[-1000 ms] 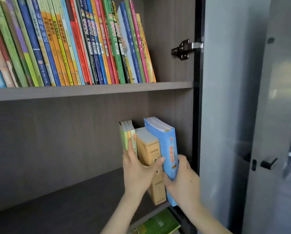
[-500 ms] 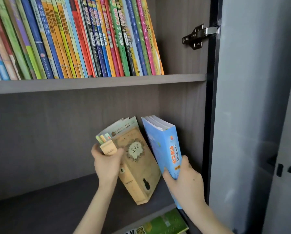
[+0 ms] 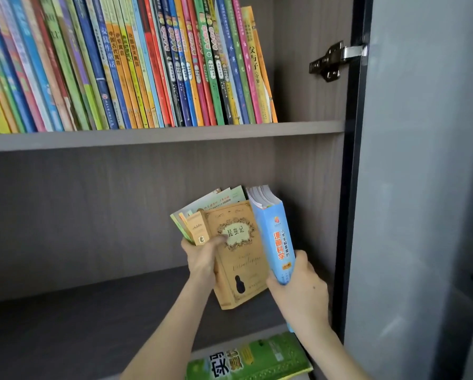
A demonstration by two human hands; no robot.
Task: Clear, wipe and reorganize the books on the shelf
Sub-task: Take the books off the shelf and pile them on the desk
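On the dark middle shelf, near its right end, my left hand grips a tan hardback together with a few thin green books behind it. That bundle leans left, its bottom corner resting on the shelf. My right hand grips the lower spine of a thick blue book, which stands almost upright beside the cabinet's right wall.
The upper shelf carries a long row of colourful thin books leaning left. A green book lies flat on the shelf below. The cabinet door stands open at right, with a metal hinge.
My left hand has tipped the tan book and the thin green books leftward, away from the blue book, so the tan cover faces me. The blue book stays held upright.
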